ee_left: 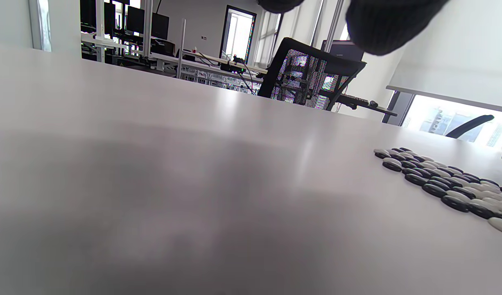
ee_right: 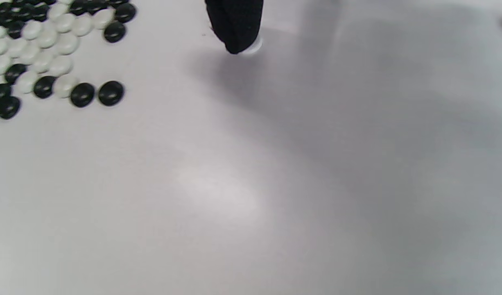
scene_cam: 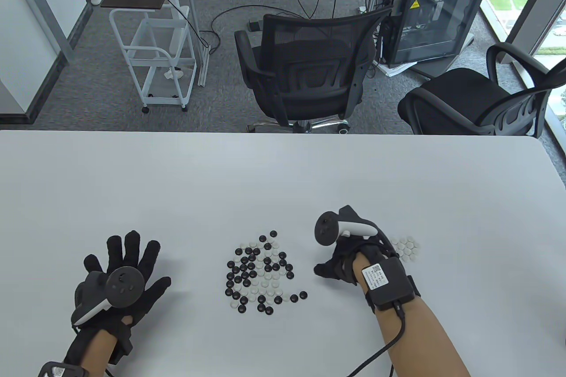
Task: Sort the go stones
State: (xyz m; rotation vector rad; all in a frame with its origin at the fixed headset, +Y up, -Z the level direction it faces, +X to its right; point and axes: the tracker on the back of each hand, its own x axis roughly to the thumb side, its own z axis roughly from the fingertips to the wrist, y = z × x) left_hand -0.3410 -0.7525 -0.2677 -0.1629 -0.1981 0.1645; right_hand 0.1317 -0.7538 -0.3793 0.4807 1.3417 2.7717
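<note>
Stones [scene_cam: 258, 272], glossy black and white lentil shapes mixed together, sit in a loose patch at mid-table, between your two hands. A small cluster of white stones [scene_cam: 407, 248] lies at 3 o'clock from that patch, just behind your right hand [scene_cam: 342, 257]. That hand's fingers curl down, and a fingertip [ee_right: 236, 28] presses one white stone [ee_right: 252, 47] against the table [scene_cam: 283, 173]. Your left hand [scene_cam: 121, 279] lies flat, fingers spread, at 9 o'clock from the patch. Bare tabletop runs toward 12 o'clock up to the far edge.
</note>
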